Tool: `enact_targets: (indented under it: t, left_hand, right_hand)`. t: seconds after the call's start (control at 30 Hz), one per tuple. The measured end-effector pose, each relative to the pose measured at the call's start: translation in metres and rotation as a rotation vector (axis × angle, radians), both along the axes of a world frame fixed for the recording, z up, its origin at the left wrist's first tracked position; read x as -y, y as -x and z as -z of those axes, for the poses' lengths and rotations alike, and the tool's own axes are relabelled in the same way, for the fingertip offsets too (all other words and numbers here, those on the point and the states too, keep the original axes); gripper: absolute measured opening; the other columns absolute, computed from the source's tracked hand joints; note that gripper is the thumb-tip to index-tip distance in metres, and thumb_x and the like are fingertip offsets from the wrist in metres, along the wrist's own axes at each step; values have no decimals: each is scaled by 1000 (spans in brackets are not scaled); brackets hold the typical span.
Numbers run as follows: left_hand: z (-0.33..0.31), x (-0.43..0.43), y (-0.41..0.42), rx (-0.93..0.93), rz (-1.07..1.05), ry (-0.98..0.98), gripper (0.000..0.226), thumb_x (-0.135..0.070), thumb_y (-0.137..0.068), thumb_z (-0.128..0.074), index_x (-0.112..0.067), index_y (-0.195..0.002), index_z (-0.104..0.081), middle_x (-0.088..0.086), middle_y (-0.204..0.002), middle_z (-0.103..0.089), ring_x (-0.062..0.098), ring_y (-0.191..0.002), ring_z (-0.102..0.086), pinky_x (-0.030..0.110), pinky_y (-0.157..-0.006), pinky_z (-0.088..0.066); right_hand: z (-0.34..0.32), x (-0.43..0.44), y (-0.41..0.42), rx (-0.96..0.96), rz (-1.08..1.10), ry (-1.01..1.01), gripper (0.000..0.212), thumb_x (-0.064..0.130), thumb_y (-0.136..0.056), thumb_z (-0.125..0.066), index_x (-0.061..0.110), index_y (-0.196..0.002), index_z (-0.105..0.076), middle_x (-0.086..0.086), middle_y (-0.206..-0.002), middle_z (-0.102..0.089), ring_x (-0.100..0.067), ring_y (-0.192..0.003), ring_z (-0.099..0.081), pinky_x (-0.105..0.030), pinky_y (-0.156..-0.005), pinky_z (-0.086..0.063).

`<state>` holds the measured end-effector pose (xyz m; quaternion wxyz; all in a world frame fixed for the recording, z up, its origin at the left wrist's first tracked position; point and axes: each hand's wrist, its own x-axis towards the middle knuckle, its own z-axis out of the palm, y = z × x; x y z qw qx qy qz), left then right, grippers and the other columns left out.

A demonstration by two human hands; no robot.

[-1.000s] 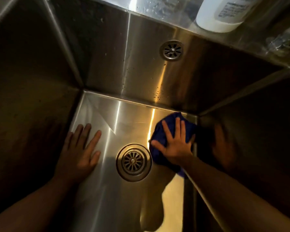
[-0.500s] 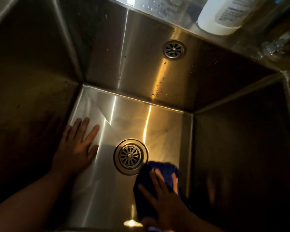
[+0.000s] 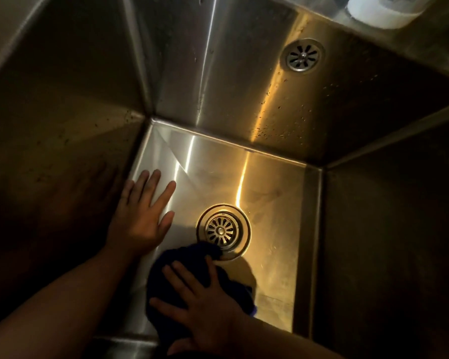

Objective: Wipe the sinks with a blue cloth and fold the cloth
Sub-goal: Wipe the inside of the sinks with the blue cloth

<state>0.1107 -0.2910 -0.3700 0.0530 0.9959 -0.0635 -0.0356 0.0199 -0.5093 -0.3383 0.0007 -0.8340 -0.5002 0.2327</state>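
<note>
I look down into a deep stainless steel sink (image 3: 272, 193). A dark blue cloth (image 3: 176, 265) lies bunched on the sink floor, just in front of the round drain (image 3: 223, 229), its far edge touching the drain's rim. My right hand (image 3: 205, 301) presses flat on the cloth with the fingers spread. Left of the drain, my left hand (image 3: 143, 216) rests flat on the bare sink floor with straight fingers, next to the left wall.
An overflow grille (image 3: 302, 55) sits high on the back wall. A white bottle (image 3: 381, 9) stands on the ledge behind the sink at the top right. Steep steel walls close in on all sides.
My right hand has slid the cloth from the far right corner toward me and then left, ending in front of the drain. My left hand has stayed in place.
</note>
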Motion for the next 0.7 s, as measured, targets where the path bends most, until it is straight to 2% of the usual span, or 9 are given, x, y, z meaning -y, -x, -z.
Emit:
enact_targets:
  t: [0.13,0.2,0.27,0.37,0.47,0.57,0.63,0.7]
  left_hand:
    - [0,-2,-2,-15,7,-20,62,-48,-91,-27,-25,-148,-30,14,-157,-21,32,-146,-15,49,-116,-13]
    - [0,-3,-2,-18,7,-12,62,-48,-90,-29,-25,-148,-30,13,-157,-21,32,-146,-15,49,-115,-13]
    - [-1,-3,0,-19,5,-10,63,-48,-89,-30,-25,-148,-30,13,-158,-21,31,-147,-14,49,-115,-14]
    - [-2,-1,1,-13,1,-17,63,-46,-89,-30,-24,-148,-31,14,-158,-21,32,-146,-15,50,-114,-16]
    - [-3,0,0,-15,-5,-5,62,-45,-89,-31,-22,-147,-34,15,-157,-23,33,-146,-17,50,-114,-17]
    - [-4,1,0,-31,-16,3,63,-45,-88,-31,-22,-146,-35,14,-156,-25,33,-145,-18,49,-114,-16]
    - [-4,2,1,-19,-16,14,62,-45,-88,-32,-22,-146,-36,15,-156,-26,33,-145,-18,49,-115,-15]
    - [-3,2,1,0,-11,32,60,-44,-90,-32,-22,-146,-36,14,-156,-26,33,-145,-18,49,-115,-16]
  right_hand:
    - [-6,-57,2,20,-23,20,67,68,-88,-26,35,-146,-26,-15,-159,-11,-33,-147,3,-67,-103,11]
    - [-8,-68,7,-63,80,-11,67,61,-91,-39,31,-148,-23,-12,-160,-2,-32,-145,17,-62,-104,19]
    - [-12,-70,8,-126,88,12,67,58,-92,-40,29,-150,-19,-12,-160,8,-30,-142,26,-67,-103,24]
    - [-14,-58,4,-31,-34,77,62,64,-92,-26,35,-147,-23,-13,-160,-1,-30,-147,10,-80,-100,9]
    - [-14,-12,5,49,-23,78,61,66,-92,-20,43,-148,-13,-8,-161,-7,-26,-147,2,-65,-103,-3]
    - [-14,62,12,118,55,112,62,70,-90,-18,46,-147,-15,-3,-158,-22,-24,-147,-11,-70,-104,-15]
    - [-16,101,10,139,142,148,65,75,-87,-23,47,-145,-24,-3,-153,-31,-23,-147,-14,-68,-107,-14]
    - [-14,121,2,145,226,156,73,80,-79,-34,47,-144,-27,-5,-154,-29,-24,-148,-6,-64,-105,-11]
